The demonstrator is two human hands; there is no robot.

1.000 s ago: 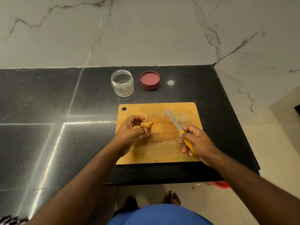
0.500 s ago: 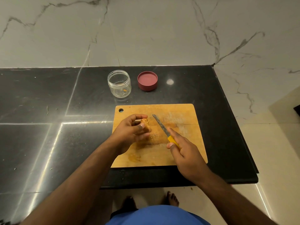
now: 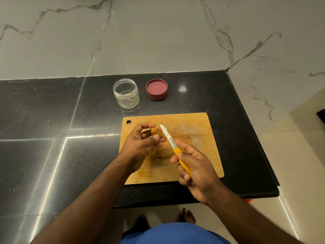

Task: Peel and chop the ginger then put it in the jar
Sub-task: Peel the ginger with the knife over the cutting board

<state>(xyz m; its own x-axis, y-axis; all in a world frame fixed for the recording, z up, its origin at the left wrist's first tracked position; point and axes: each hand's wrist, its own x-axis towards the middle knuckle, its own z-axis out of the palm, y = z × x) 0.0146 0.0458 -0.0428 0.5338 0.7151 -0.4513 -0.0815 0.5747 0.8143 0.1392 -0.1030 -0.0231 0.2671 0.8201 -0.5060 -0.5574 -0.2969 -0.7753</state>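
Ginger, a small knobbly tan piece, is pinched in the fingertips of the left hand, held just above the far left part of a wooden cutting board. The left fingers curl round it, so only its upper right side shows.

The right hand grips the yellow handle of a small knife, fingers wrapped round it. Its blade runs up and to the left, away from the person, and its tip lies against the right side of the ginger. So the ginger sits directly at the blade's end, to the left of and beyond the right hand, with the left hand the nearer of the two and already holding it. Its long axis cannot be told, since the fingers hide most of it.

Judging from this, peeling is under way and chopping has not begun. A scatter of fine scrapings lies on the board below the hands.

Beyond the board, on the black counter, stands an open clear jar, nearly empty, with its dark red lid lying just to its right.
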